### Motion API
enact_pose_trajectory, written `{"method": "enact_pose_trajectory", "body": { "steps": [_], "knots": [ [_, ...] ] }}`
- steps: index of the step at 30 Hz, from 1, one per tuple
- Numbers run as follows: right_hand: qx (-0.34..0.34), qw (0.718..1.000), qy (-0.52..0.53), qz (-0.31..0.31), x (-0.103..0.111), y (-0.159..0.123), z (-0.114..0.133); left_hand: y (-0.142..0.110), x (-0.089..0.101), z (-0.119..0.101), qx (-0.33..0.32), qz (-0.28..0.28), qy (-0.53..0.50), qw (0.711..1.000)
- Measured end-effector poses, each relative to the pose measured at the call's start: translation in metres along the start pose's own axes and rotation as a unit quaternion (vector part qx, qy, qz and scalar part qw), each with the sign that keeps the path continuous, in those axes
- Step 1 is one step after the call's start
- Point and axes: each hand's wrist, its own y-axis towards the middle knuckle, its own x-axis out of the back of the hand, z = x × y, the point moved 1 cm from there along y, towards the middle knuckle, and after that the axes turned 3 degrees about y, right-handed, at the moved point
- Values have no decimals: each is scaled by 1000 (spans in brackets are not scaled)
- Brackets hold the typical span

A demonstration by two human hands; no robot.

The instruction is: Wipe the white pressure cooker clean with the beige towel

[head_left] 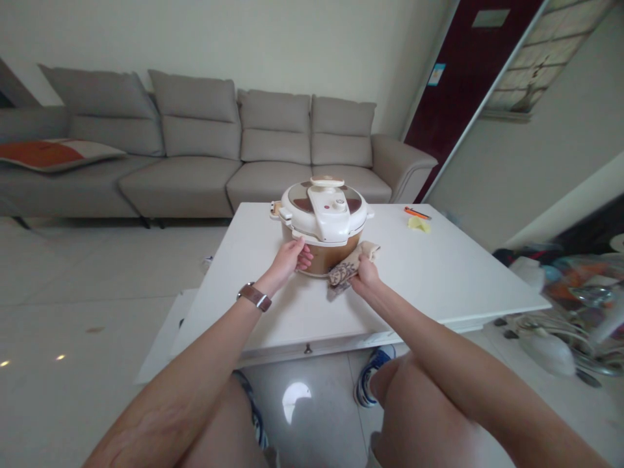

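A pressure cooker (324,221) with a white lid and a gold-brown body stands upright on the white table (263,312). My left hand (291,255) is closed at the cooker's near left side, its thumb and fingers at the lid's front rim. In my right hand (365,274) is a bunched cloth (347,265), beige with a dark pattern. The cloth lies against or just in front of the cooker's lower right side; whether it presses on the body I cannot tell.
An orange box cutter (416,212) and a crumpled yellow piece (419,224) lie at the table's far right. Behind the table runs a grey sofa (190,175) with an orange-and-white cushion (58,155). A drawer knob (307,349) sticks out at the front edge. Clutter (580,292) fills the right side.
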Motion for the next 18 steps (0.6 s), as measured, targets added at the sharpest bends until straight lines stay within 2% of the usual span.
{"method": "enact_pose_trajectory", "body": {
  "steps": [1, 3, 7, 10, 14, 16, 18],
  "knots": [
    [-56, 997, 37, -25, -6, -11, 0, 0, 0, 0, -2, 2, 0, 1000],
    [-126, 988, 84, -33, -19, -34, 9, 1, -1, 1, -5, 3, -2, 1000],
    [-136, 986, 95, -10, -34, -55, 45, 3, -2, 3, -3, -5, -4, 1000],
    [-121, 990, 70, -34, -33, -52, 66, 3, -2, 2, -2, -12, -2, 1000],
    [-80, 994, 17, -67, -26, -40, 73, 3, 2, -1, -16, -21, 13, 1000],
    [-29, 997, -7, -76, -25, -38, 74, 3, 4, -2, -28, -24, 21, 999],
    [67, 995, -40, -64, -26, -39, 78, 2, 6, -2, -36, -28, 24, 999]
  ]
}}
